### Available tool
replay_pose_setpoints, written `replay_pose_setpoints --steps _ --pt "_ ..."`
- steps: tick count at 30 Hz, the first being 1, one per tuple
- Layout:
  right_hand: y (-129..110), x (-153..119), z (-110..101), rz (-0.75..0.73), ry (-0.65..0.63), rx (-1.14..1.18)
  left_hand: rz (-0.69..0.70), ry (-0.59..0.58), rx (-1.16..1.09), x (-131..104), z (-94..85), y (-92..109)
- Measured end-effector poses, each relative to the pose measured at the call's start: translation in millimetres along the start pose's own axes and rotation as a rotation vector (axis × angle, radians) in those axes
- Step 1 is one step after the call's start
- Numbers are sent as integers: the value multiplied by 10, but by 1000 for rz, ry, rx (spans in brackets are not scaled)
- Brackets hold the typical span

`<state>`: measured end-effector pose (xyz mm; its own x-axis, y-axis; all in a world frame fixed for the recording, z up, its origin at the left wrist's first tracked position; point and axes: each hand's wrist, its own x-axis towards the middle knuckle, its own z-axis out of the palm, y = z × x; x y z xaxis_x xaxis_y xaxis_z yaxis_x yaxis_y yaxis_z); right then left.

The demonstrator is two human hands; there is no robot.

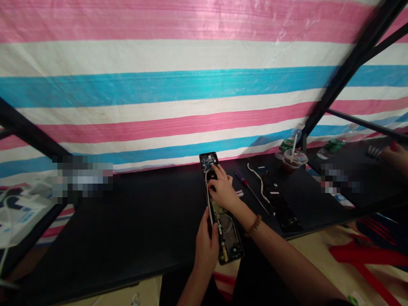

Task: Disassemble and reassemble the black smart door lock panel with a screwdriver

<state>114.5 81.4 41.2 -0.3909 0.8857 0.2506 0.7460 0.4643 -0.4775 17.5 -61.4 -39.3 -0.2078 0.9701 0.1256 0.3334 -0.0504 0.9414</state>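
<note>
A long black device casing (235,238) lies open, its far part on the black table and its near end over the front edge. Circuit boards, white wires and a brass-coloured part show inside. My left hand (207,238) grips the casing's left side, thumb near the white wire. My right hand (222,189) is over the upper half, fingers bent and touching the inside near the circuit board; whether they pinch a wire is too small to tell. To the right lie a purple-handled screwdriver (255,196), a braided cable (259,180) and a black panel (285,212).
A lidded cup with a straw (293,161) and a plastic bottle (287,144) stand at the back right. Another bottle (333,146) lies on the adjoining table, where another person's hand (395,155) shows. A white box (25,216) is at left. Striped sheeting hangs behind.
</note>
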Motion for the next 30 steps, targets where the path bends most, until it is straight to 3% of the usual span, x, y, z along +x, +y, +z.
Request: replay_pose_setpoints --steps 9,14,16,19,24,30 --pt "-57 -4 -71 16 38 -65 7 -2 8 3 12 -19" --pt "-4 259 -335 22 104 -113 0 3 -18 -5 18 -5" --pt "4 387 -375 15 61 -184 4 2 -17 -10 19 -8" --pt "-3 515 -337 19 -22 -225 -4 6 -7 -15 20 -12" --pt "-50 544 -251 17 -48 -236 -7 3 4 -13 21 6" --pt "-77 498 -212 -28 54 -216 -8 1 4 -15 16 2"
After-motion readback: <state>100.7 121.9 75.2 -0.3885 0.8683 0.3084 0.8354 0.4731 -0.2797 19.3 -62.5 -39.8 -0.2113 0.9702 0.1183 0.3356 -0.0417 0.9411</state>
